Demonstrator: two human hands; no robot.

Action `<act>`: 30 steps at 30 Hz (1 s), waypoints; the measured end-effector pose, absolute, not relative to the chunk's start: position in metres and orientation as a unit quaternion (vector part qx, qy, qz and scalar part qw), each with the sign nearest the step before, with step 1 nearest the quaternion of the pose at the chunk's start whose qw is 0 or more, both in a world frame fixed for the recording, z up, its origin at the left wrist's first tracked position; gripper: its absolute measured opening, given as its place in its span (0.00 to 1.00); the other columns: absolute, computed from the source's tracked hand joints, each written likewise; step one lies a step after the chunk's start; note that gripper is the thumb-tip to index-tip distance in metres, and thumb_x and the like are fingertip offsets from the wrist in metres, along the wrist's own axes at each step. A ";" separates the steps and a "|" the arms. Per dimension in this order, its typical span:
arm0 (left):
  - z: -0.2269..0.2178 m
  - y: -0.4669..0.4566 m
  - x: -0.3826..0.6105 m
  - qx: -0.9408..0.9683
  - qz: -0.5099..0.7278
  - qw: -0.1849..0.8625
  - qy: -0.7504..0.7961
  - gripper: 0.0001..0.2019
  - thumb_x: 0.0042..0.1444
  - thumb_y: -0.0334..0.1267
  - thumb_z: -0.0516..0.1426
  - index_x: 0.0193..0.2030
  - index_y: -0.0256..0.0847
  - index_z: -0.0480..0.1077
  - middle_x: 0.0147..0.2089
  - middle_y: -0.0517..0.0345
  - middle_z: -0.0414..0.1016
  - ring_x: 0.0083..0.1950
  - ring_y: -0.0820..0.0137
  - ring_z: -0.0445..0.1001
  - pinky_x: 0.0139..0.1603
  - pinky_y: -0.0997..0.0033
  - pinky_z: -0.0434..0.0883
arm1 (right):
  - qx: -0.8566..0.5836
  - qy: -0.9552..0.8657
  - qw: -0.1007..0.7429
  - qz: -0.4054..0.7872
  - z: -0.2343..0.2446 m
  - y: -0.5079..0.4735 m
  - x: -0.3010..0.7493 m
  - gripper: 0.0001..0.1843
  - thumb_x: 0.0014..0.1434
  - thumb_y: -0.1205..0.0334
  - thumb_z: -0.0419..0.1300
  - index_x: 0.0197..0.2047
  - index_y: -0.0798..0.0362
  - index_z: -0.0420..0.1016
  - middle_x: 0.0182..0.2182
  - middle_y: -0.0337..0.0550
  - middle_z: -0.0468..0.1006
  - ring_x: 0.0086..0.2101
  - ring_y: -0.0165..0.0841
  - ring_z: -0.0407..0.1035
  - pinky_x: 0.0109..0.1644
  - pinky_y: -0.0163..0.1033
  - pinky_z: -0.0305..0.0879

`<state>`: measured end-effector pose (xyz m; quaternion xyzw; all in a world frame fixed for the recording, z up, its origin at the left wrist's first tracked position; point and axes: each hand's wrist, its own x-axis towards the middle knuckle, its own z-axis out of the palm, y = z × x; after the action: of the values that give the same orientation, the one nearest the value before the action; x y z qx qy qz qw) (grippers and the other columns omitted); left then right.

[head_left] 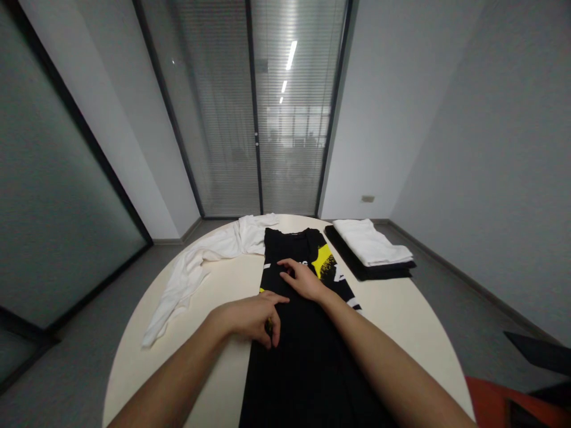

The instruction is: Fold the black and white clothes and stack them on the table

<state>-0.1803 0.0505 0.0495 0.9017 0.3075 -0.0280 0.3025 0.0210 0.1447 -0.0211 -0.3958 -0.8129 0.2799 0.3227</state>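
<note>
A black T-shirt point(307, 362) with yellow and white print lies lengthwise on the table, its neckline at the far end. My left hand point(256, 318) is at the shirt's left edge. Its thumb and index finger curl together in a pinch on the cloth, and a patch of yellow-and-black print shows in the gap between them. Another finger of that hand stretches over the shirt. My right hand point(306, 281) rests on the upper chest of the shirt, thumb and fingers apart, holding nothing. The shirt's near end runs out of view at the bottom.
On the round cream table point(209, 351), a crumpled white long-sleeved garment point(214, 246) lies at the left. A folded white cloth point(372, 241) sits on folded black cloth point(383, 273) at the right. A red chair point(504, 404) stands beyond the right edge.
</note>
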 end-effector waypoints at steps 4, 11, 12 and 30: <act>0.053 0.050 -0.181 0.900 0.013 0.322 0.294 0.06 0.51 0.34 0.69 0.35 0.48 0.83 0.67 0.58 0.68 0.72 0.53 0.56 0.68 0.55 0.55 | -0.393 -0.812 0.332 0.276 -0.025 0.148 0.020 0.17 0.62 0.66 0.61 0.54 0.49 0.76 0.37 0.40 0.77 0.35 0.32 0.69 0.44 0.40 0.66; 0.052 0.047 -0.167 0.891 0.081 0.368 0.252 0.06 0.56 0.36 0.67 0.41 0.47 0.79 0.49 0.60 0.80 0.59 0.63 0.67 0.65 0.62 0.58 | -0.391 -0.758 0.434 0.288 -0.031 0.160 0.025 0.16 0.55 0.71 0.60 0.47 0.52 0.77 0.56 0.48 0.72 0.31 0.26 0.66 0.45 0.40 0.69; 0.049 0.045 -0.164 0.898 0.063 0.357 0.249 0.10 0.54 0.38 0.68 0.44 0.47 0.79 0.48 0.59 0.79 0.58 0.62 0.67 0.64 0.62 0.59 | -0.395 -0.756 0.434 0.289 -0.031 0.161 0.026 0.15 0.55 0.71 0.61 0.47 0.52 0.77 0.55 0.48 0.72 0.31 0.26 0.66 0.44 0.40 0.69; 0.039 0.008 -0.117 0.933 0.047 0.316 0.162 0.12 0.59 0.49 0.64 0.47 0.48 0.78 0.44 0.58 0.80 0.56 0.60 0.67 0.55 0.61 0.60 | -0.432 -0.819 0.350 0.140 -0.007 0.146 0.030 0.16 0.58 0.74 0.56 0.46 0.50 0.77 0.47 0.43 0.74 0.38 0.31 0.70 0.47 0.38 0.67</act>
<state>-0.1170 0.0081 0.0394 0.9334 0.1625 0.0466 0.3164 0.0299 0.1456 -0.0072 -0.4324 -0.8191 0.1397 0.3500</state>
